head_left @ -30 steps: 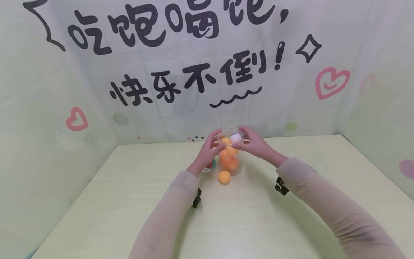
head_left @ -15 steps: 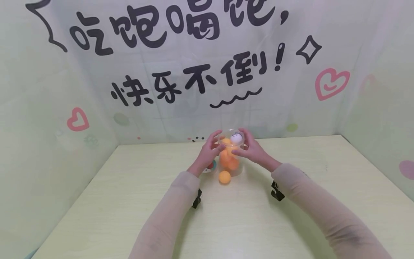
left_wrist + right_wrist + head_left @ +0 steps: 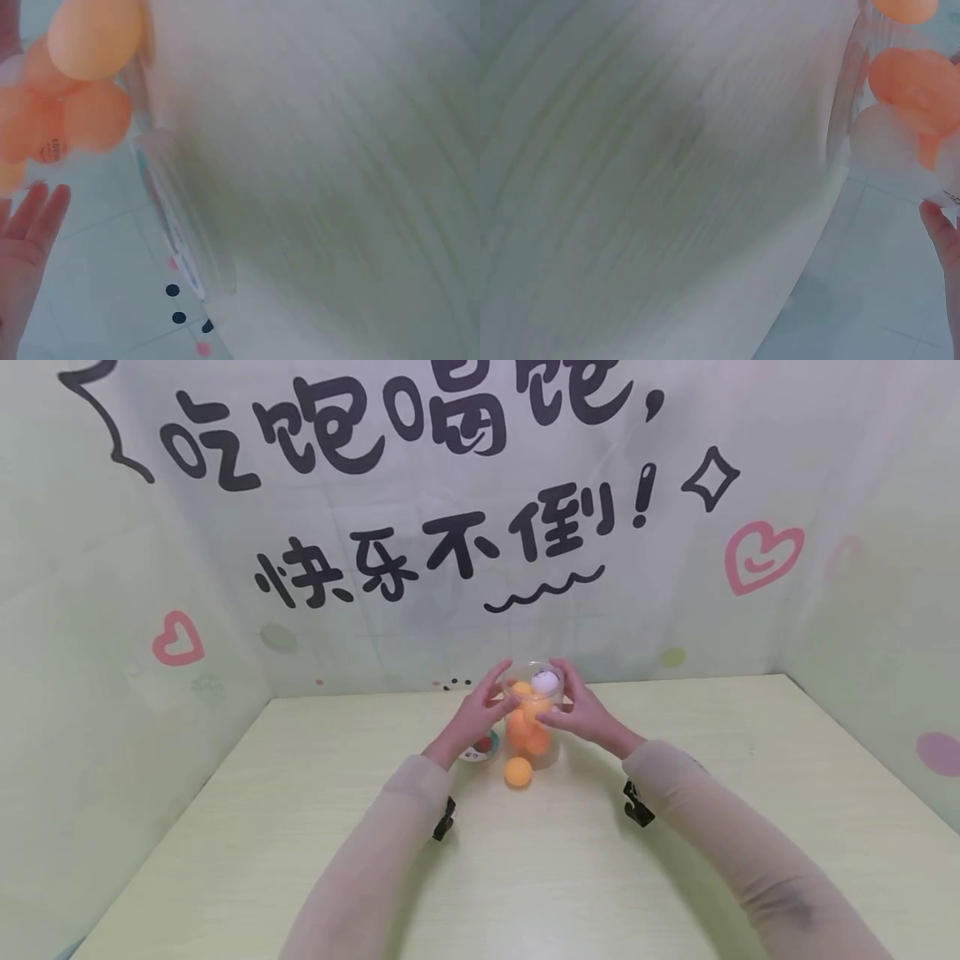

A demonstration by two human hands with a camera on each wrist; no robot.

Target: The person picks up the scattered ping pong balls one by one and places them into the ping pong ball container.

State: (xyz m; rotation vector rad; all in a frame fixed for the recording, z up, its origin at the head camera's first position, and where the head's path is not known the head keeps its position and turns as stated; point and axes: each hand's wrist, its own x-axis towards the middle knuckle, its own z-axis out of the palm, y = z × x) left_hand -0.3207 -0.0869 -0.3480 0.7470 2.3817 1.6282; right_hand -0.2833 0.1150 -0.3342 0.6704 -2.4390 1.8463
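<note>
A clear jar (image 3: 553, 755) stands upright near the back of the table, filled with orange table tennis balls (image 3: 534, 737) and some white ones. A white ball (image 3: 545, 682) sits at the top, by the rim. From the left side, my left hand (image 3: 476, 717) curves its fingers and thumb round the jar's upper part. My right hand (image 3: 587, 714) grips the same part from the right. One loose orange ball (image 3: 518, 772) lies on the table right in front of the jar. Beside it on the left is a flat round lid (image 3: 480, 747), partly hidden by my left wrist.
The pale wooden table (image 3: 300, 843) spreads to both sides. A printed cloth wall (image 3: 390, 643) with black lettering closes off the back, close behind the jar. More cloth walls stand at left and right.
My right hand has settled slightly lower and closer round the jar, its forearm shifting left. The left hand, jar and loose ball have kept their places; the head view has shifted slightly.
</note>
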